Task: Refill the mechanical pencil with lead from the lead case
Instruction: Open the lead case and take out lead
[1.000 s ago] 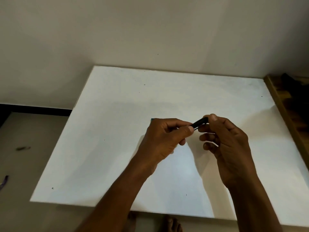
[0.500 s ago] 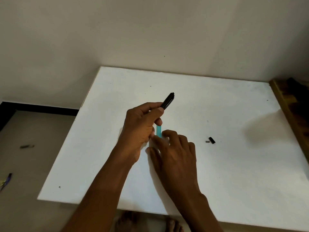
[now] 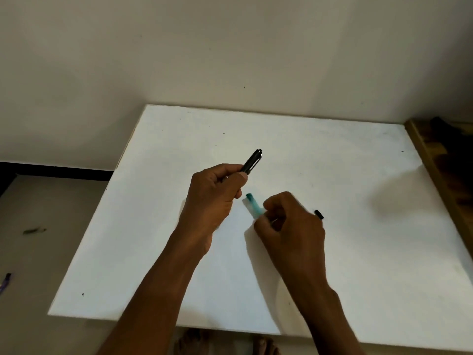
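Left hand (image 3: 213, 198) grip closed on mechanical pencil (image 3: 252, 162), end poking up-right. Right hand (image 3: 289, 224) grip pinching teal lead case (image 3: 253, 204). Black cap (image 3: 319, 214) on desk (image 3: 358, 252) just right of right grip.

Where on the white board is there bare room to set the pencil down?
Free: the white board's far strip along the wall, its left side beyond the left hand, and its right half past the small black cap. Crowded: the centre, around the teal lead case in the right hand.

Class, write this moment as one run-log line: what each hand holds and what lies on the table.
left hand: holds mechanical pencil | right hand: grips teal lead case | small black cap: lying on white table | stage: lead not yet loaded
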